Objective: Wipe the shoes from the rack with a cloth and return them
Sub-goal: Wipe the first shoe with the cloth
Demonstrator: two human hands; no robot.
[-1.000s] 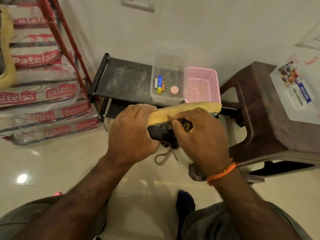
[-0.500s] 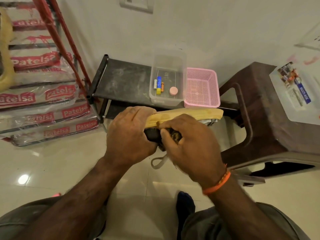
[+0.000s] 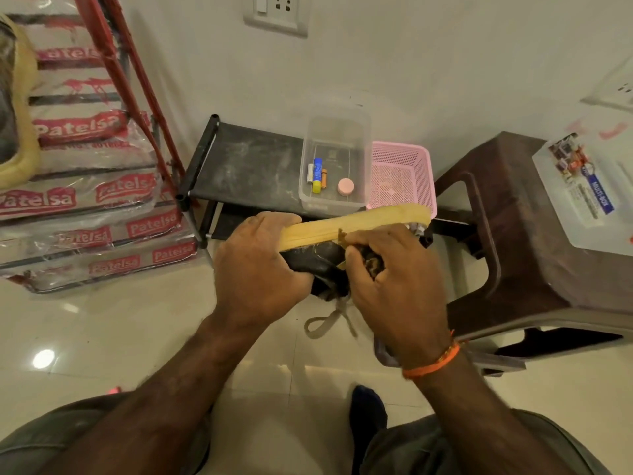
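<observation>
Head view, left hand (image 3: 255, 269) grasping shoe (image 3: 342, 231) (sole up), right hand (image 3: 394, 286) pinching cloth (image 3: 371, 262) against it

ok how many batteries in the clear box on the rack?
3 visible in the clear box, side by side near its front left: a white battery, a blue-and-yellow battery, and a small orange battery. The pink disc beside them isn't one. None look hidden.

Yellow-soled black shoe (image 3: 356, 225), pink mesh basket (image 3: 400, 176), orange wristband (image 3: 433, 363).
</observation>
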